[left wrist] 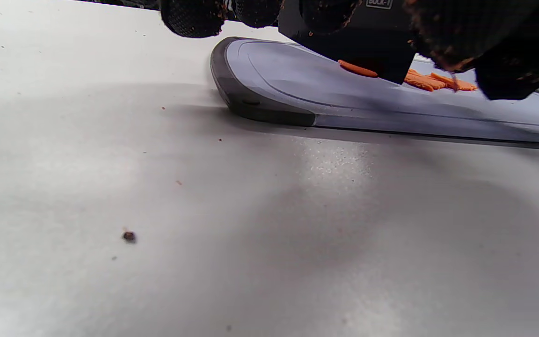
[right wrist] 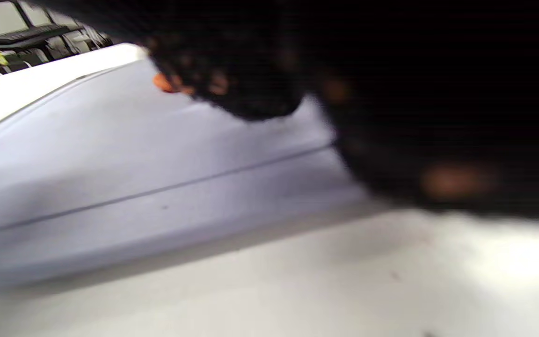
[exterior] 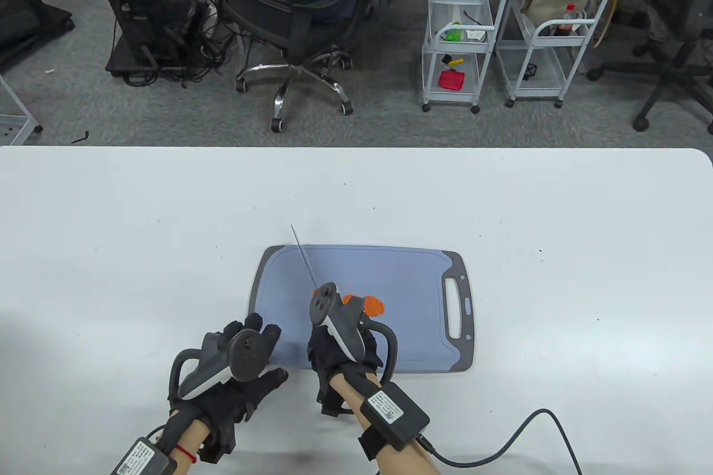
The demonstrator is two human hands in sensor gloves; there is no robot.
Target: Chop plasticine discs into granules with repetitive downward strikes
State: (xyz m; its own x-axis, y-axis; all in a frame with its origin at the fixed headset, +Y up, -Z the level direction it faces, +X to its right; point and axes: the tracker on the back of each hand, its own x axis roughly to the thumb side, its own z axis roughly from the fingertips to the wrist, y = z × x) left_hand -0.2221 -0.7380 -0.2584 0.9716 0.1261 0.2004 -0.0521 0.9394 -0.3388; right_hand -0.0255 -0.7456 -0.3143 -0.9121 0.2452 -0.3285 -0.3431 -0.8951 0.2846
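White counter (exterior: 501, 207): carries blue board (exterior: 401, 274), orange discs (exterior: 374, 305)
Room: grey carpet
Left hand (exterior: 237, 363): spread, resting by board
Right hand (exterior: 342, 347): gripping knife (exterior: 303, 260)

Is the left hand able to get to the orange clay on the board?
Probably yes. The left hand rests at the cutting board's near-left edge, and the orange plasticine lies close by to its right. But the right hand and its knife sit between them, so it would have to go around.
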